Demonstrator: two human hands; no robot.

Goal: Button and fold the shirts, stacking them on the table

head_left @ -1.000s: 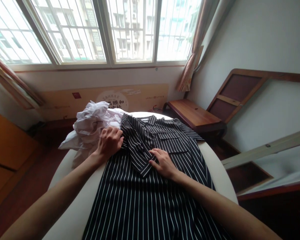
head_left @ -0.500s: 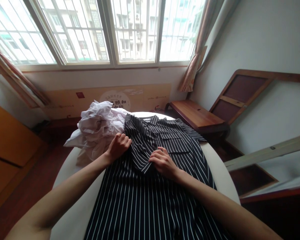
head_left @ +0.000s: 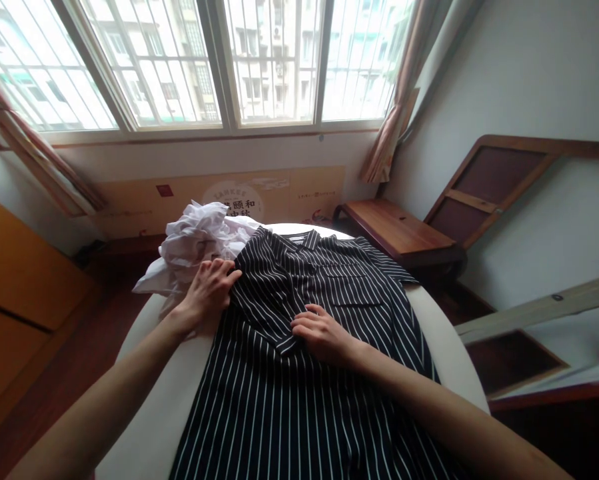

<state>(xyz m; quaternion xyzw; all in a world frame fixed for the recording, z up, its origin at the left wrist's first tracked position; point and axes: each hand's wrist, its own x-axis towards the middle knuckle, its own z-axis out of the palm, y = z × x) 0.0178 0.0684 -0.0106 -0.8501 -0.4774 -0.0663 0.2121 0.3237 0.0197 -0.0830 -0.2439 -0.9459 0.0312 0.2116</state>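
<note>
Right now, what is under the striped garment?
The white tabletop shows on both sides of the striped garment, which lies over it; whatever else may be beneath is covered from view.

Daylit barred window between gathered curtains; pale walls, dark reddish floor, and low wooden furniture at right.

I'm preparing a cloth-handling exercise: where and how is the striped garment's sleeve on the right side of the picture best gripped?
Probably pinch the sleeve at its open end, coming from the right. It points outward, that end lying near the rim of the table, and neither the left hand nor right hand covers it.
</note>
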